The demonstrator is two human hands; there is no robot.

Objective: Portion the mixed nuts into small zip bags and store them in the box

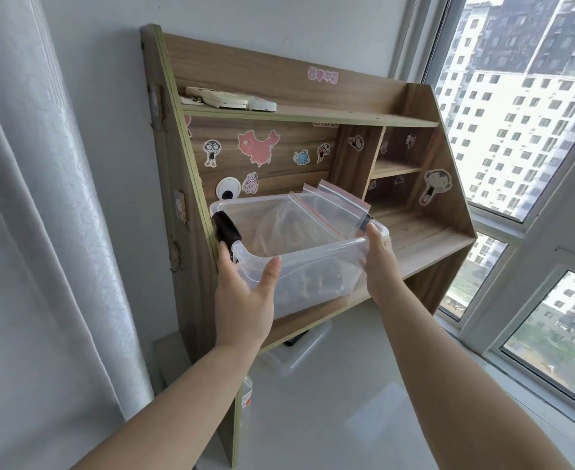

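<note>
Wooden shelf unit, stickered, against a white wall beside a window; white tabletop below. I hold the clear plastic box at the lower shelf's front edge, its far end over the board. Left hand cups the near-left corner, thumb on the wall; right hand grips the right rim. Zip bags stick up from inside (contents dim through the plastic). Judgement: light, stiff but slick walls; the rim and black latch ends are the surest holds.

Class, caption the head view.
Both hands, left hand and right hand, hold a clear box of zip bags at a shelf.
</note>
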